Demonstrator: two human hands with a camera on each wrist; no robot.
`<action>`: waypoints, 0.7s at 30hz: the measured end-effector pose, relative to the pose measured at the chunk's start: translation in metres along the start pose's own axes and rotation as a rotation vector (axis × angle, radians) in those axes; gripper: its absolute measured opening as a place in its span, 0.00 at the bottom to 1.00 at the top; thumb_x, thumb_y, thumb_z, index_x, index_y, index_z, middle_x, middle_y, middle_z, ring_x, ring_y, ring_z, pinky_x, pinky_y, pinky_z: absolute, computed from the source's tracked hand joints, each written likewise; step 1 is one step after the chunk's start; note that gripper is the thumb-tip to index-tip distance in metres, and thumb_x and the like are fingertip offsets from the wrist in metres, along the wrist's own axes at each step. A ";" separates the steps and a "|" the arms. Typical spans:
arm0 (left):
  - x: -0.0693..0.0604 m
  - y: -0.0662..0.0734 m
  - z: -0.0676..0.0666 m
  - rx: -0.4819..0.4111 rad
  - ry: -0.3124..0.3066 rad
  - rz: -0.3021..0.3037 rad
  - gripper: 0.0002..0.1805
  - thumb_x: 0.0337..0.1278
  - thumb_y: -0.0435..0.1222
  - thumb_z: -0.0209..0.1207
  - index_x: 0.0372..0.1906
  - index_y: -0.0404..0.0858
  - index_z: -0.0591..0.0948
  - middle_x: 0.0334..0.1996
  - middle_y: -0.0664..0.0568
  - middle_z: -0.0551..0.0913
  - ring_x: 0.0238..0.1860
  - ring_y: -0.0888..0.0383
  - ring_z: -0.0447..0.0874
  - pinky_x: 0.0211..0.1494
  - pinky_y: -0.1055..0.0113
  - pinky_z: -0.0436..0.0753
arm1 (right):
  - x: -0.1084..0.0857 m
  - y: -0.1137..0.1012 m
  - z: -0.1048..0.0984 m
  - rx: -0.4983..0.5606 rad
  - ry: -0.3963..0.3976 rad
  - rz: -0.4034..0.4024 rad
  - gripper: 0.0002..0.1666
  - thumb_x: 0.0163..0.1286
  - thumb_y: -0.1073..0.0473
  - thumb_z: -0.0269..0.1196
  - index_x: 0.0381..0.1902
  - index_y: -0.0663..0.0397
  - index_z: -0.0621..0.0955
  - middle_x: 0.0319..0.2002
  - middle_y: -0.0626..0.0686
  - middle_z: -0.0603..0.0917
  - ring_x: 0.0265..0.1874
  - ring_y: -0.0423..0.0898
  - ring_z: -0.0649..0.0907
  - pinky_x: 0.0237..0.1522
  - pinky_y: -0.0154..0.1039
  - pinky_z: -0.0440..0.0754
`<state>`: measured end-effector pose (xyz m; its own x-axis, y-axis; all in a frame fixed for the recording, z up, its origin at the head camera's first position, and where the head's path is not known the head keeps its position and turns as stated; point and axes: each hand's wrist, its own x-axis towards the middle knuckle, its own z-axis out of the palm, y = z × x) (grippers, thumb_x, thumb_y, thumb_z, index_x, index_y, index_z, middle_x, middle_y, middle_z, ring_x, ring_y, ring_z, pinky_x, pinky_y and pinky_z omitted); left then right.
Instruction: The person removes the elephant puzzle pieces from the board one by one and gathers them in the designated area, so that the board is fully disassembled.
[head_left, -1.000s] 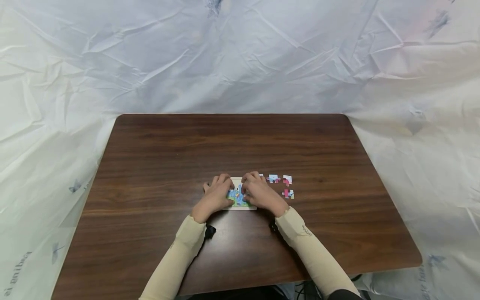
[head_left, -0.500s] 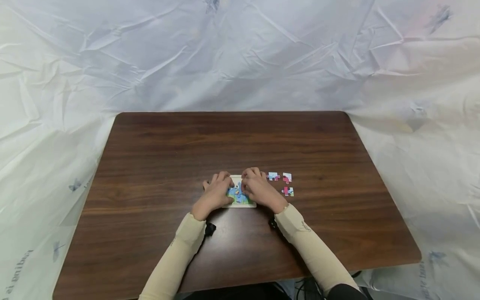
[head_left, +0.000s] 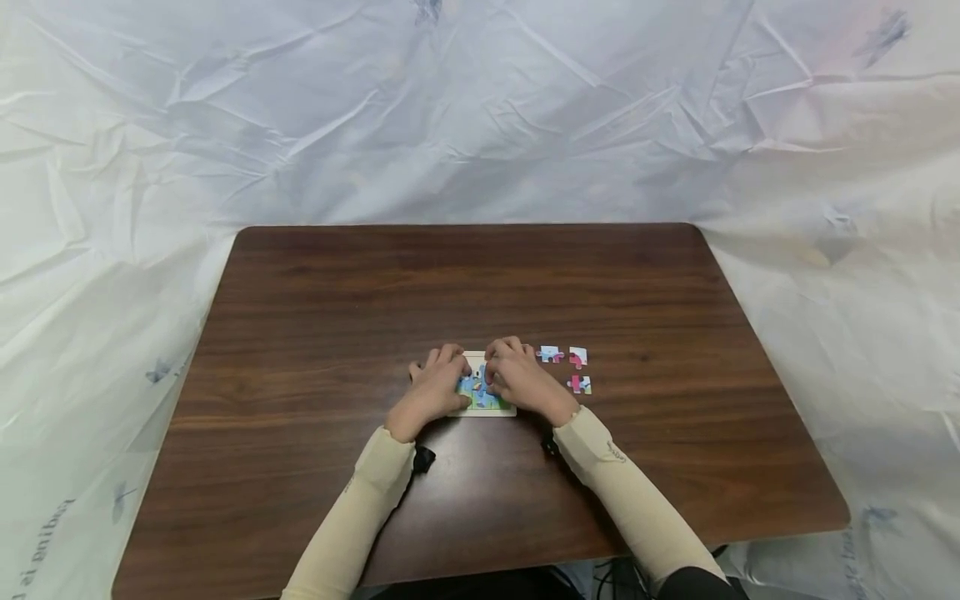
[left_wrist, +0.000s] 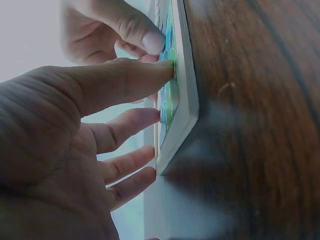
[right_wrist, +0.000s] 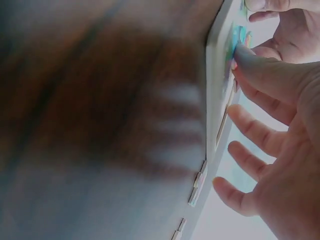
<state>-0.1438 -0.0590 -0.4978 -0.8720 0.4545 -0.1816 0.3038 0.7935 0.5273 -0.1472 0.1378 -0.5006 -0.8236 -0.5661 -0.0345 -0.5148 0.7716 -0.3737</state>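
Note:
A small framed jigsaw puzzle [head_left: 483,413] lies on the table, its blue and green pieces partly covered by both hands. My left hand [head_left: 429,387] rests on its left side. In the left wrist view the left thumb [left_wrist: 162,70] presses a green part while the other fingers reach the frame, fairly straight. My right hand [head_left: 522,382] is over the right side. In the right wrist view its thumb and forefinger pinch a small puzzle piece [right_wrist: 233,65], mostly hidden, against the board; the other fingers are spread.
To the right of the puzzle lie loose pieces: a blue-and-pink one [head_left: 550,354], a white-and-pink one [head_left: 577,357] and a pink one [head_left: 580,384]. Brown wooden table [head_left: 337,300] surrounds them, with white plastic sheeting [head_left: 480,125] behind.
The right hand's fingers have shifted slightly on the puzzle, and the loose piece edge seen beside them a second ago is out of sight. The left hand stays put.

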 end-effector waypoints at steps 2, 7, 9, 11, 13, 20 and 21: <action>-0.001 0.000 0.000 -0.002 0.000 0.003 0.17 0.53 0.38 0.74 0.45 0.40 0.81 0.68 0.43 0.67 0.67 0.41 0.62 0.61 0.28 0.56 | 0.001 0.000 0.000 -0.010 -0.007 -0.005 0.10 0.67 0.57 0.71 0.27 0.45 0.82 0.56 0.53 0.76 0.59 0.56 0.68 0.55 0.59 0.66; -0.001 0.001 0.000 -0.009 0.000 0.014 0.17 0.52 0.37 0.74 0.46 0.40 0.82 0.68 0.43 0.67 0.67 0.41 0.62 0.61 0.27 0.56 | 0.001 0.001 -0.001 -0.046 -0.007 -0.017 0.11 0.69 0.55 0.70 0.27 0.44 0.80 0.56 0.53 0.75 0.59 0.57 0.68 0.54 0.59 0.66; 0.001 0.000 -0.001 -0.011 -0.002 0.018 0.17 0.52 0.37 0.74 0.45 0.40 0.82 0.68 0.43 0.67 0.67 0.40 0.62 0.61 0.26 0.55 | 0.003 0.002 -0.001 -0.054 -0.006 -0.017 0.11 0.70 0.54 0.69 0.28 0.44 0.79 0.56 0.53 0.75 0.60 0.57 0.67 0.55 0.59 0.66; 0.003 -0.003 -0.003 -0.010 -0.005 0.021 0.17 0.52 0.37 0.74 0.45 0.40 0.81 0.68 0.42 0.67 0.68 0.40 0.62 0.61 0.26 0.55 | 0.004 0.003 -0.002 -0.057 -0.006 -0.020 0.11 0.70 0.53 0.68 0.29 0.45 0.79 0.57 0.54 0.75 0.60 0.57 0.67 0.55 0.60 0.66; 0.004 -0.005 -0.003 -0.006 -0.006 0.023 0.17 0.52 0.37 0.74 0.45 0.40 0.81 0.69 0.42 0.67 0.68 0.40 0.62 0.61 0.26 0.55 | 0.003 0.004 -0.003 -0.061 -0.005 -0.025 0.10 0.71 0.53 0.68 0.30 0.45 0.79 0.57 0.54 0.74 0.61 0.57 0.67 0.56 0.60 0.66; 0.005 -0.008 -0.002 0.002 -0.007 0.030 0.17 0.53 0.38 0.74 0.46 0.40 0.81 0.69 0.43 0.66 0.68 0.41 0.62 0.62 0.26 0.54 | -0.008 0.009 -0.012 -0.056 0.030 -0.072 0.08 0.73 0.57 0.65 0.32 0.48 0.78 0.57 0.55 0.74 0.61 0.57 0.66 0.57 0.58 0.65; 0.005 -0.008 -0.003 -0.003 -0.010 0.029 0.17 0.53 0.38 0.73 0.46 0.40 0.81 0.69 0.43 0.66 0.68 0.40 0.62 0.62 0.26 0.53 | -0.010 0.010 -0.013 -0.056 0.042 -0.079 0.09 0.72 0.58 0.65 0.31 0.48 0.78 0.57 0.56 0.74 0.61 0.57 0.66 0.57 0.58 0.65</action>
<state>-0.1517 -0.0643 -0.5010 -0.8589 0.4815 -0.1745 0.3278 0.7787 0.5349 -0.1474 0.1556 -0.4916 -0.7884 -0.6142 0.0330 -0.5902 0.7404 -0.3217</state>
